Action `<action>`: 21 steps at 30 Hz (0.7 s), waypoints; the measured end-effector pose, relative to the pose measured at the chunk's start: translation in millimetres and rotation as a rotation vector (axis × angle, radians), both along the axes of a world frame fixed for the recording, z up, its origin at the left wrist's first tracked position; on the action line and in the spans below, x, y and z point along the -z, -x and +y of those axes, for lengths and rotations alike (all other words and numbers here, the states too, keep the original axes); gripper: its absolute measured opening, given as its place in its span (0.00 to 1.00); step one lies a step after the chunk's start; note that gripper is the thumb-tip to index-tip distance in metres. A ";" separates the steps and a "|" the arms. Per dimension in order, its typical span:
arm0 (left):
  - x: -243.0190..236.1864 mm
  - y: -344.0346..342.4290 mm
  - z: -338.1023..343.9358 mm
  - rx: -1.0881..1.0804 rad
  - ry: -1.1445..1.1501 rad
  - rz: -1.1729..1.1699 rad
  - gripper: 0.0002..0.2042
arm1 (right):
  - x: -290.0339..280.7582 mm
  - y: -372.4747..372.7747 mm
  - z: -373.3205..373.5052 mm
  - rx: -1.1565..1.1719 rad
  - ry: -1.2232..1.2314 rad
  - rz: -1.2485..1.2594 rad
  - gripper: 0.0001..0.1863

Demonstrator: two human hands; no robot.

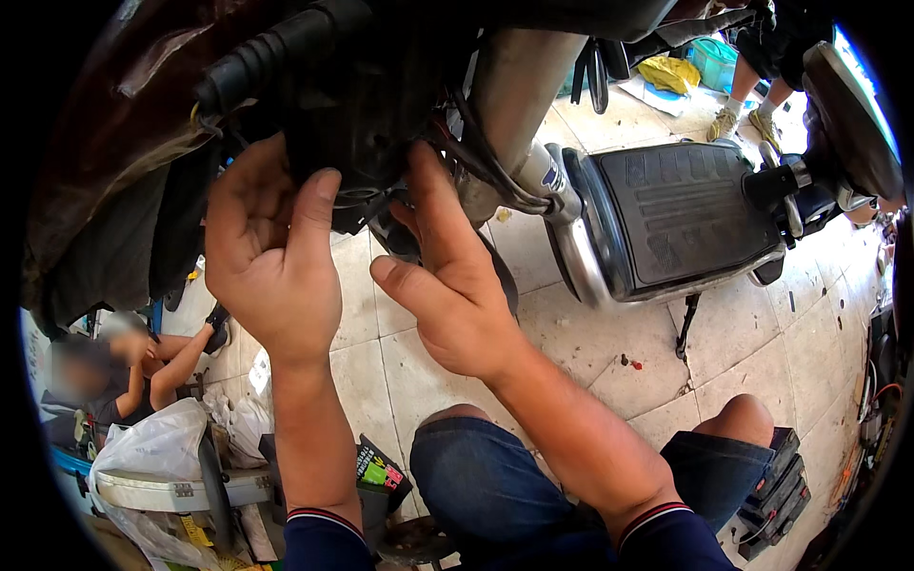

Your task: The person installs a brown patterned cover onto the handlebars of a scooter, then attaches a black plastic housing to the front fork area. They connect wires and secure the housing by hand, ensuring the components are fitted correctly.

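Observation:
A black plastic housing (347,143) with a rounded lower end hangs under the front of a scooter, among cables. My left hand (276,252) is at its left side, the fingers curled in and the thumb raised against its lower front. On the other side is my right hand (452,271), its index finger stretched up to the housing's right edge and its thumb standing apart. The remaining right fingers are partly hidden behind. Dark cables (486,157) run beside the right fingers, along the scooter's silver tube (524,90). Shadow hides the fingertips' exact contact.
To the right are the scooter's black footboard (681,214), kickstand (685,328) and seat (852,119). A person (124,366) sits at left, beside a plastic-wrapped white part (181,490). Another person's legs (752,90) stand behind. A black case (776,490) lies by my right knee on the tiled floor (609,357).

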State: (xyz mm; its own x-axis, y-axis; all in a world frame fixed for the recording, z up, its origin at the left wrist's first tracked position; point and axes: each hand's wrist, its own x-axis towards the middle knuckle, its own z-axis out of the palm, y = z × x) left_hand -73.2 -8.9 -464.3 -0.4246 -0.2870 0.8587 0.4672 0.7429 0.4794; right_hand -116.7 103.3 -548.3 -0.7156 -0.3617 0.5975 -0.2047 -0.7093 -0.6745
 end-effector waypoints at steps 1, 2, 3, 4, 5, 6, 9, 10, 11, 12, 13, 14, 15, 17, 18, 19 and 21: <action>0.4 -0.7 -0.1 0.001 -0.002 -0.016 0.17 | -0.1 2.7 0.0 0.091 -0.068 0.065 0.50; 0.3 0.0 -0.2 0.009 0.002 -0.012 0.17 | -0.6 4.8 -0.5 0.153 -0.096 0.093 0.50; -0.1 1.1 -0.3 0.018 0.007 -0.009 0.17 | -1.5 6.9 -0.7 0.217 -0.123 0.120 0.50; -0.2 1.3 -0.3 0.026 0.013 -0.007 0.17 | -3.9 7.1 -0.1 0.279 -0.150 0.147 0.50; 0.0 1.6 -0.8 0.038 0.005 0.003 0.17 | -5.9 6.0 -0.3 0.301 -0.172 0.135 0.50; 0.5 2.0 -1.7 0.049 -0.002 0.013 0.17 | -8.0 4.2 -1.3 0.322 -0.193 0.123 0.50; 2.7 3.1 -3.6 0.031 0.000 0.035 0.17 | -10.4 0.2 -1.2 0.424 -0.278 0.137 0.51; 3.4 3.7 -4.1 0.017 0.003 0.043 0.18 | -10.2 -0.5 -1.1 0.466 -0.311 0.151 0.51; 3.8 3.2 -3.7 0.020 -0.004 0.029 0.18 | -8.8 -1.8 -0.2 0.444 -0.314 0.126 0.51; 3.9 2.2 -2.6 0.021 -0.011 0.016 0.18 | -6.6 -3.7 1.5 0.421 -0.318 0.100 0.51; 3.8 1.1 -2.1 0.022 -0.020 0.004 0.18 | -4.8 -5.9 3.6 0.397 -0.322 0.077 0.51; 3.8 1.0 -3.0 0.021 -0.011 0.010 0.18 | -1.3 -8.2 5.0 0.383 -0.322 0.060 0.51; 3.7 1.5 -4.0 0.020 -0.002 0.015 0.18 | 3.9 -10.3 5.7 0.370 -0.321 0.042 0.52; 3.6 1.6 -4.6 0.012 0.009 0.014 0.18 | 9.8 -8.6 6.2 0.342 -0.321 0.008 0.53; 3.2 0.8 -3.8 0.005 0.009 0.009 0.17 | 12.0 -7.5 7.3 0.333 -0.332 0.005 0.53; 3.0 0.2 -3.8 -0.003 0.011 0.002 0.17 | 11.9 -6.8 8.4 0.323 -0.342 0.001 0.53; 4.0 0.8 -5.3 0.019 0.006 0.007 0.17 | 12.7 -5.3 7.3 0.330 -0.359 0.016 0.53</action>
